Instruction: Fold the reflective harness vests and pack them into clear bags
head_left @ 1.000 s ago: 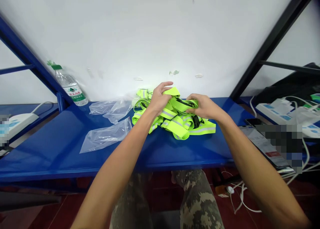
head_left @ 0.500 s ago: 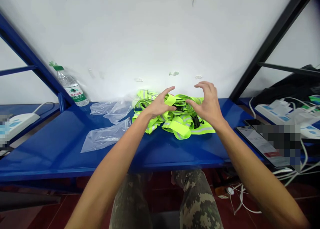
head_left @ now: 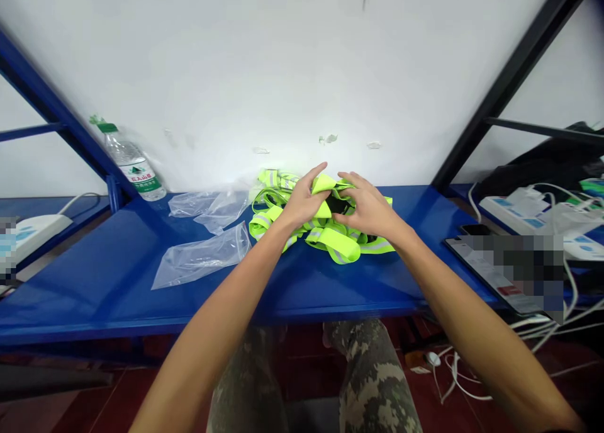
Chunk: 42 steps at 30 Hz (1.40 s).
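At far left, a white power strip [head_left: 40, 226] is lying outside the frame post [head_left: 85, 137]. A green-capped water bottle [head_left: 136, 168] is standing at the rear corner of the blue table [head_left: 113, 263]. Clear plastic bags [head_left: 198, 260] are lying to its right. The left hand [head_left: 302, 201] is pinching a fold of the fluorescent reflective straps [head_left: 333, 244], which are lying heaped mid-table near the wall [head_left: 292, 74]. The right hand [head_left: 368, 209] is curving over their right side, partly open; whether it is gripping cannot be determined. A screen device [head_left: 472, 257] is resting at right.
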Each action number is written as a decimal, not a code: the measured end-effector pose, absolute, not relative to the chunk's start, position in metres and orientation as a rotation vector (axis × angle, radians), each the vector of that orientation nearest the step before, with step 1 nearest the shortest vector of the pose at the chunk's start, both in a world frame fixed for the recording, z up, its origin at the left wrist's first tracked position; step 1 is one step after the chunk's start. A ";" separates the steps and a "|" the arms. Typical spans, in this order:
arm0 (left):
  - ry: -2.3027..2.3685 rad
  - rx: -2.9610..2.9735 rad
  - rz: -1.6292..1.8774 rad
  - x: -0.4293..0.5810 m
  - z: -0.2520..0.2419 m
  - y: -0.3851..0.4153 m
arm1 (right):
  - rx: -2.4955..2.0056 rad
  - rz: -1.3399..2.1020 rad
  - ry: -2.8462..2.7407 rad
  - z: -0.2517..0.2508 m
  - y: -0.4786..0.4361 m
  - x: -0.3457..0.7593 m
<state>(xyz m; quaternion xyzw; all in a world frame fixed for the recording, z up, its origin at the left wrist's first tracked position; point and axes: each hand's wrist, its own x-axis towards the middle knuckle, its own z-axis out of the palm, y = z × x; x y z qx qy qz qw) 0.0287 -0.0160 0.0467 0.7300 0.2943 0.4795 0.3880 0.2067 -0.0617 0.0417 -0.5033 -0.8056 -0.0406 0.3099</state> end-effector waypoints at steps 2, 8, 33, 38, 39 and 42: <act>0.781 1.882 1.255 0.030 0.045 -0.017 | -1.298 -0.130 -2.080 0.040 -0.061 0.206; 0.746 2.003 1.244 0.034 0.041 -0.019 | -1.265 -0.101 -2.056 0.038 -0.061 0.209; 1.155 2.128 1.357 0.041 0.032 -0.029 | -1.448 -0.225 -2.318 0.045 -0.060 0.210; 1.236 2.161 1.331 0.040 0.027 -0.031 | -1.560 -0.433 -2.367 0.046 -0.067 0.205; 1.253 2.157 1.326 0.040 0.025 -0.031 | -1.567 -0.427 -2.390 0.046 -0.067 0.205; 1.288 2.121 1.328 0.040 0.020 -0.031 | -1.559 -0.332 -2.426 0.047 -0.066 0.205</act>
